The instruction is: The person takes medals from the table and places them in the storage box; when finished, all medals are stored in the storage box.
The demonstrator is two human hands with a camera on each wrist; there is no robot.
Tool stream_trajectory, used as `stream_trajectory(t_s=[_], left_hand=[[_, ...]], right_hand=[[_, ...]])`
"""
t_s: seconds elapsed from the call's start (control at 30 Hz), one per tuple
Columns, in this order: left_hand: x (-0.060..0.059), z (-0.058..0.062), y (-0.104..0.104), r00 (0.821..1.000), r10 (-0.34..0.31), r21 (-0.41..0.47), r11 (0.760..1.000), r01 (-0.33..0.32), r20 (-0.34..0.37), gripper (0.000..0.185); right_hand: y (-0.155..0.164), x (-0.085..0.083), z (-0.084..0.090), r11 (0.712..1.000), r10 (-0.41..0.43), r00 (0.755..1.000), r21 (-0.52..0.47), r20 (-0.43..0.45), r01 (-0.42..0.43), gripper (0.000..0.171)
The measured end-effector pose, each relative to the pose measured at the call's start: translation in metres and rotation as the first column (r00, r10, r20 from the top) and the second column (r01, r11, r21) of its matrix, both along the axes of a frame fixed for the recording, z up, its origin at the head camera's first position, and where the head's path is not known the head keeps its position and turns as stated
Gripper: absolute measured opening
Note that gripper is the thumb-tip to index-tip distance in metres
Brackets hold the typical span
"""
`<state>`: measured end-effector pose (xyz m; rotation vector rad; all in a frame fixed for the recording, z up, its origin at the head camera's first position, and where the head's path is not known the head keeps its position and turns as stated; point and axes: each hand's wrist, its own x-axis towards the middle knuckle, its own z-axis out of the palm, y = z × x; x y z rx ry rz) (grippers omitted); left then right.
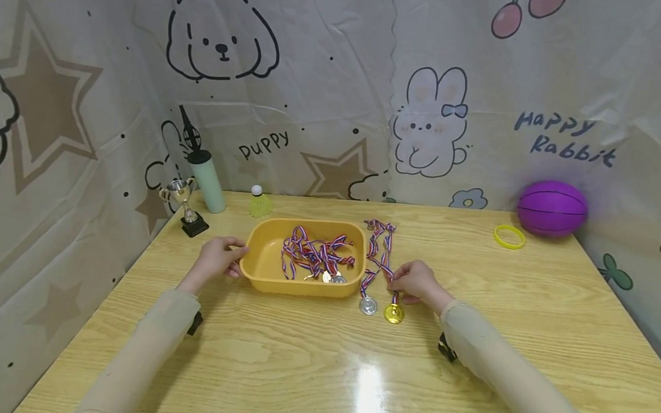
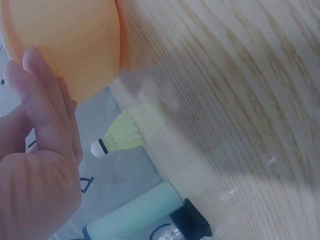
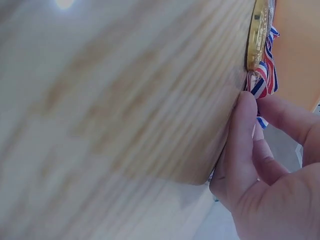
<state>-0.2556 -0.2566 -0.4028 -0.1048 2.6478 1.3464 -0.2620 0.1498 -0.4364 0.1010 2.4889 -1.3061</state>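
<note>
Here's the gold medal (image 1: 394,313) on the bench (image 1: 270,354), right of the yellow basin (image 1: 303,287), its striped ribbon (image 3: 262,84) pinched close to the disc in the grip of the right hand (image 1: 417,281), best kept light and clear of the silver medal (image 1: 368,305), while the left hand (image 1: 217,259) lays extended fingers against the basin.

Smooth, plastic-looking walls are shown by the basin (image 1: 303,288), and a shiny, metallic finish by the gold medal (image 1: 394,313) and silver medal (image 1: 368,305). Woven cloth is suggested by the ribbons (image 1: 320,254). Glossy wood grain is displayed by the worktop (image 1: 276,355), and creased cloth by the curtain (image 1: 345,56).
</note>
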Motion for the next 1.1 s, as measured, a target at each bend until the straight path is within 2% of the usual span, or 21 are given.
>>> stream_trajectory(t_s=[0.43, 0.57, 0.87, 1.1], left_hand=[[0.0, -0.002, 0.0, 1.0, 0.012, -0.004, 1.0, -0.012, -0.003, 0.041], [-0.001, -0.002, -0.001, 1.0, 0.016, -0.001, 1.0, -0.016, 0.002, 0.042], [-0.002, -0.004, -0.001, 1.0, 0.014, -0.007, 1.0, -0.014, 0.003, 0.043], [-0.001, -0.002, 0.0, 1.0, 0.019, -0.007, 1.0, -0.019, 0.005, 0.043]], right_hand=[[0.002, 0.007, 0.003, 0.998, -0.016, 0.999, -0.066, 0.032, 0.018, 0.012], [0.005, 0.009, 0.006, 0.993, -0.008, 1.0, -0.121, 0.023, 0.011, 0.012], [0.008, 0.007, 0.013, 0.993, 0.013, 0.999, -0.116, -0.042, -0.018, 0.014], [0.008, 0.008, 0.009, 0.977, 0.002, 0.999, -0.212, -0.046, -0.011, 0.016]])
